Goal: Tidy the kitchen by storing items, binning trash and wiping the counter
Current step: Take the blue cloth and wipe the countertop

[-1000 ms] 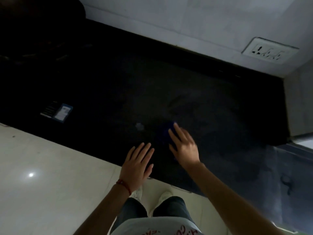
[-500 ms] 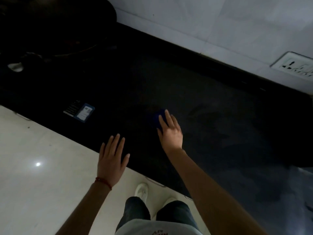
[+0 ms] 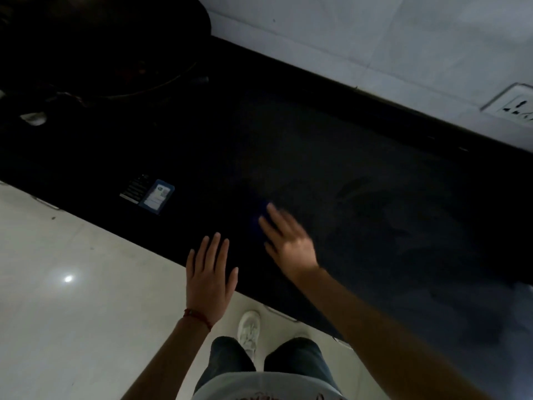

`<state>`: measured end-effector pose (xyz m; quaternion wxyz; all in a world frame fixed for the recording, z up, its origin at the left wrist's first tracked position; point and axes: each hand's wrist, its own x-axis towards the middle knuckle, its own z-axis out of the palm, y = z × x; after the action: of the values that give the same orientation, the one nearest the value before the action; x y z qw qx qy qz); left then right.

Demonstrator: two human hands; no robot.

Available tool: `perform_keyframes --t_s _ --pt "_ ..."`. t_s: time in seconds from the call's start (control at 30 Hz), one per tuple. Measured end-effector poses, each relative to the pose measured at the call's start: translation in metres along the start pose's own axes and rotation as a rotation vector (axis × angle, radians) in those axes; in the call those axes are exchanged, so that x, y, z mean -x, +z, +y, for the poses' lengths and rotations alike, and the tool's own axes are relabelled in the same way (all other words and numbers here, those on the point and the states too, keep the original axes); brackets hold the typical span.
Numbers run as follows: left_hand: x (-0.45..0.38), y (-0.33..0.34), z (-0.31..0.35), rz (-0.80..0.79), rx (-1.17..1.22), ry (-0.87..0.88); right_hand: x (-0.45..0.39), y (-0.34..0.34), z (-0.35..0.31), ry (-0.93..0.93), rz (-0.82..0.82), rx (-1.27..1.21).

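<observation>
Head view: wiping step in hand. Right hand (image 3: 291, 243) blurred, fingers straight and slightly spread, pressing what is probably dark blue cloth (image 3: 259, 216) flat on black bench (image 3: 375, 168), cloth at 11 o'clock of palm. Left hand (image 3: 209, 277) flat, fingers spread, at bench edge. Card (image 3: 157, 195) at 10 o'clock. Next: sweep cloth toward unwiped area, steady pressure.

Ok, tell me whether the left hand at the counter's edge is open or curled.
Open: the left hand lies flat, fingers straight and slightly spread, over the black stone counter edge, holding nothing.
</observation>
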<state>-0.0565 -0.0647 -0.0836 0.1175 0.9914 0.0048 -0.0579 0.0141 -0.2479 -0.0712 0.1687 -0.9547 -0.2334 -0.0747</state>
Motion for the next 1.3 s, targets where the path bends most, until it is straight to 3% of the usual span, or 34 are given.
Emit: perform_keyframes --t_s 0.07,0.13,0.27,0.33,0.57,0.87,1.07,1.2,1.3 --pt "0.000 -0.001 -0.001 -0.004 -0.012 0.005 0.019 0.000 0.001 -0.182 -0.039 -0.026" --pt "0.001 -0.001 -0.002 -0.008 -0.019 0.013 0.012 -0.006 0.021 -0.203 -0.057 -0.014" --pt "0.002 -0.001 -0.002 -0.008 -0.017 0.012 -0.027 -0.021 0.049 0.254 -0.041 0.028" --pt "0.003 -0.001 -0.001 0.001 -0.012 0.009 -0.029 -0.022 0.041 0.345 -0.101 0.055" --pt "0.016 -0.005 0.005 0.018 -0.020 -0.079 0.024 -0.019 0.006 -0.007 -0.085 0.025" --pt "0.137 0.014 -0.021 -0.019 0.250 -0.479 0.033 -0.025 -0.017 -0.108 -0.028 -0.120" --pt "0.230 0.021 -0.056 -0.008 0.378 -0.840 0.024 -0.016 -0.102 -0.284 -0.009 -0.353" --pt "0.273 0.026 -0.084 0.037 0.436 -0.987 0.027 0.007 -0.164 -0.431 -0.127 -0.453" --pt "0.298 0.031 -0.115 0.078 0.481 -1.070 0.030 0.038 -0.197 -0.420 -0.329 -0.425"
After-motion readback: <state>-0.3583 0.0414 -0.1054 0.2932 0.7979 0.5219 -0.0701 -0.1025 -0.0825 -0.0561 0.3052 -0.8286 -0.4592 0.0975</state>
